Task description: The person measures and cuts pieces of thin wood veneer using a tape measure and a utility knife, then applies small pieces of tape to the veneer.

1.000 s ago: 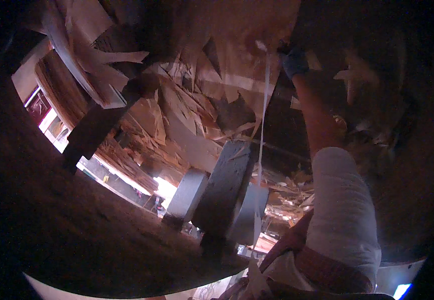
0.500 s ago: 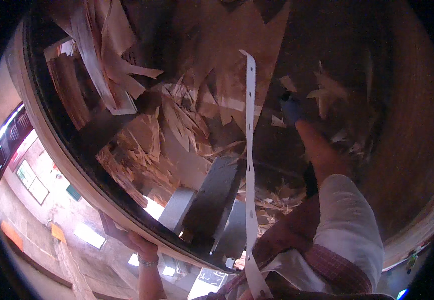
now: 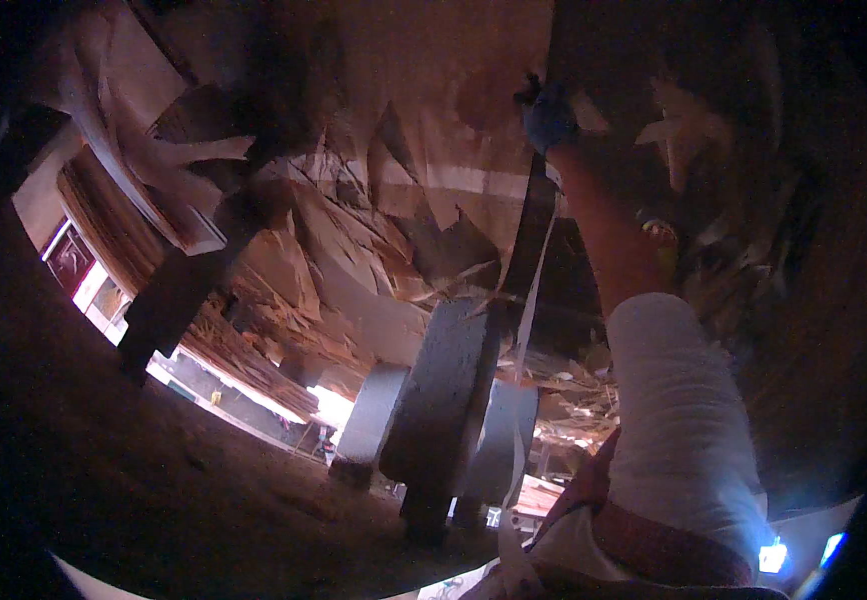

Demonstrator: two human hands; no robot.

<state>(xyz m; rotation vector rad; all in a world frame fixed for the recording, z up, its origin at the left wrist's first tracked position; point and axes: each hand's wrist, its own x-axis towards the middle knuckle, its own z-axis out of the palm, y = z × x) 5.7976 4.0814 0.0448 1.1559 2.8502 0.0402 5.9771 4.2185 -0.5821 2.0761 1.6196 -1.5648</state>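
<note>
My right arm, in a white sleeve, stretches forward from the lower right. My right hand (image 3: 554, 122) wears a blue glove with dark fingertips. It reaches to the edge of a broad brown sheet (image 3: 464, 90), thin and wood-like. Shadow hides how the fingers lie and whether anything is in them. Below the hand, a narrow pale strap (image 3: 537, 295) runs down toward my body. Pale torn sheet scraps (image 3: 679, 130) are to the right of the hand. My left hand is out of view.
Several grey blocks (image 3: 444, 385) stand low in the middle. Splintered thin wood pieces (image 3: 354, 240) pile up behind them. Long pale strips (image 3: 124, 150) hang at the upper left beside a dark beam (image 3: 179, 290). A dark curved surface (image 3: 184, 480) fills the lower left.
My view has moved in under the dark curved edge. The right hand now sits higher and further left, at the brown sheet's edge. My left hand, earlier on the wooden rim, has left view.
</note>
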